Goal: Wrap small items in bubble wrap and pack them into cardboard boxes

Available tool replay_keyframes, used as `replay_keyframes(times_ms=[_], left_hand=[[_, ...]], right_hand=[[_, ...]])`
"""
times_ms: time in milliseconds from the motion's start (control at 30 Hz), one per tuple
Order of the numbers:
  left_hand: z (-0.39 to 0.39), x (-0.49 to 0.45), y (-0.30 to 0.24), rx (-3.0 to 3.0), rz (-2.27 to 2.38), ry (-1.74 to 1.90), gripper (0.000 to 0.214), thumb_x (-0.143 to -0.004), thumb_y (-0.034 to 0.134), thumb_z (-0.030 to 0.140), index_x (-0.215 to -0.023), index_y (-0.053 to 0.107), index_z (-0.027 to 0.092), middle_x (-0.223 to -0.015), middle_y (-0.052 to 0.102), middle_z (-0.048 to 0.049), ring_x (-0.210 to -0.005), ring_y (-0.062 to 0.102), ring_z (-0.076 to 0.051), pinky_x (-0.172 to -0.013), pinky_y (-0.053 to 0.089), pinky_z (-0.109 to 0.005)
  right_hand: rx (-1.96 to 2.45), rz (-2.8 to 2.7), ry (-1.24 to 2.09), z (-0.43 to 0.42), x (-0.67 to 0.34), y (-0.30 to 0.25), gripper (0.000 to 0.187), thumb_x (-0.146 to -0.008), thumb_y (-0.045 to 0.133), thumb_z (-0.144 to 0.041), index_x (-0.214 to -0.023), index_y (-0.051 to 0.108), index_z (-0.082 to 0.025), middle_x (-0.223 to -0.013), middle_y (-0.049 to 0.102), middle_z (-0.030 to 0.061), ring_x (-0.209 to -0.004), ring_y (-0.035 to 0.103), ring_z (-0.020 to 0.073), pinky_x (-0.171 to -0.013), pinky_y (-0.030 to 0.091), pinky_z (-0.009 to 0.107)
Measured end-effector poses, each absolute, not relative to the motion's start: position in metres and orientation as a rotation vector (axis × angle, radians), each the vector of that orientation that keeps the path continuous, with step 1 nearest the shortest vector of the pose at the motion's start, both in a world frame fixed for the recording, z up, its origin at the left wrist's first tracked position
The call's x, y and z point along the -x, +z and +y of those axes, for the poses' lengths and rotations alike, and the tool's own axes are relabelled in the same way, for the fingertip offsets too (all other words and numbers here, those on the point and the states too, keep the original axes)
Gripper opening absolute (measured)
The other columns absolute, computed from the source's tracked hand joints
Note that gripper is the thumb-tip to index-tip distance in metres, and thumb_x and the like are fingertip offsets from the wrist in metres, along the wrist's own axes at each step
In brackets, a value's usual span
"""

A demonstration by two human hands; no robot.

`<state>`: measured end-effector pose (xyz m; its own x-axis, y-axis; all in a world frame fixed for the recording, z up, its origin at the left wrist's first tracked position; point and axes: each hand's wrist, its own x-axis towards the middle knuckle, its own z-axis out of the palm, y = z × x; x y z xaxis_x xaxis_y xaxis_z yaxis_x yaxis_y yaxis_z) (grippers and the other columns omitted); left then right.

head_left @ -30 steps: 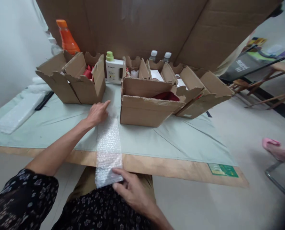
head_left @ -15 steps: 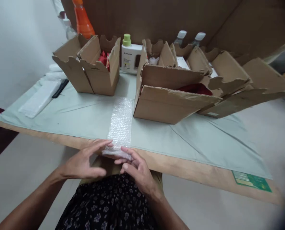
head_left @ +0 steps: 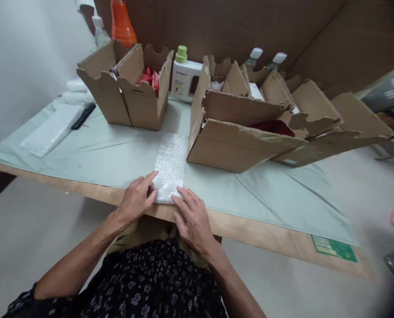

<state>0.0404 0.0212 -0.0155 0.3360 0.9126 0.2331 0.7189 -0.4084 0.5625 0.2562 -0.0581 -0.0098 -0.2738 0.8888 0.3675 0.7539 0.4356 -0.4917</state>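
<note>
A strip of clear bubble wrap point(head_left: 170, 163) lies flat on the pale green cloth point(head_left: 117, 154), its near end at the table's front edge. My left hand point(head_left: 139, 194) rests by its lower left side, the index finger stretched onto the wrap's edge. On the lower right corner, the fingertips of my right hand point(head_left: 193, 212) touch the wrap, fingers spread. Neither hand grips anything.
Cardboard boxes stand behind the wrap on the left point(head_left: 140, 101) and right point(head_left: 239, 145). Between them is a white bottle with a green cap point(head_left: 183, 79). More bubble wrap point(head_left: 52, 128) and a black object point(head_left: 83, 117) lie at far left.
The near end of the bubble wrap, raised over the table edge before, now lies flat. Both hands have moved forward onto its near edges.
</note>
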Motion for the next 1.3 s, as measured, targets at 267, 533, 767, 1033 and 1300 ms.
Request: replay_keyframes(times_ms=[267, 533, 767, 1033, 1300], left_hand=[[0.011, -0.035, -0.006, -2.441, 1.384, 0.961, 0.047, -0.095, 0.063, 0.026, -0.14, 0.055, 0.016, -0.116, 0.068, -0.0145, -0.105, 0.066, -0.028, -0.091, 0.057, -0.045], [-0.006, -0.028, 0.006, -2.382, 1.122, 0.861, 0.022, -0.099, 0.057, 0.019, -0.116, 0.07, 0.02, -0.096, 0.078, -0.0061, -0.089, 0.071, -0.021, -0.083, 0.056, -0.039], [0.016, -0.04, -0.003, -2.131, 1.391, 0.854, 0.026, -0.093, 0.06, 0.027, -0.113, 0.075, 0.019, -0.102, 0.081, -0.0077, -0.081, 0.074, -0.021, -0.08, 0.06, -0.036], [0.02, -0.039, -0.009, -2.383, 1.386, 0.921, 0.032, -0.097, 0.06, 0.03, -0.124, 0.068, 0.014, -0.112, 0.073, -0.0155, -0.102, 0.069, -0.028, -0.09, 0.057, -0.046], [0.009, -0.03, 0.002, -2.349, 1.168, 0.832, 0.03, -0.1, 0.058, 0.022, -0.128, 0.064, 0.018, -0.1, 0.075, -0.0067, -0.09, 0.067, -0.021, -0.087, 0.055, -0.04]], right_hand=[[1.415, -2.241, 0.105, -0.039, -0.255, -0.018, 0.03, -0.099, 0.054, -0.013, -0.125, 0.067, -0.019, -0.145, 0.064, 0.0139, -0.141, 0.052, 0.0319, -0.1, 0.052, 0.049], [1.357, -2.027, 0.462, -0.036, -0.263, -0.004, 0.021, -0.103, 0.056, -0.02, -0.114, 0.073, -0.022, -0.107, 0.079, 0.0056, -0.099, 0.071, 0.022, -0.091, 0.055, 0.041], [1.396, -1.853, 0.155, -0.039, -0.265, -0.002, 0.026, -0.103, 0.056, -0.023, -0.127, 0.065, -0.021, -0.12, 0.074, 0.0107, -0.111, 0.067, 0.025, -0.093, 0.054, 0.042], [1.355, -2.228, 0.075, -0.027, -0.257, -0.006, 0.023, -0.099, 0.058, -0.015, -0.119, 0.069, -0.021, -0.12, 0.076, 0.0092, -0.125, 0.062, 0.0301, -0.098, 0.048, 0.046], [1.411, -2.033, 0.39, -0.026, -0.261, 0.006, 0.022, -0.103, 0.055, -0.024, -0.12, 0.069, -0.022, -0.108, 0.078, 0.0064, -0.099, 0.07, 0.0233, -0.092, 0.051, 0.042]])
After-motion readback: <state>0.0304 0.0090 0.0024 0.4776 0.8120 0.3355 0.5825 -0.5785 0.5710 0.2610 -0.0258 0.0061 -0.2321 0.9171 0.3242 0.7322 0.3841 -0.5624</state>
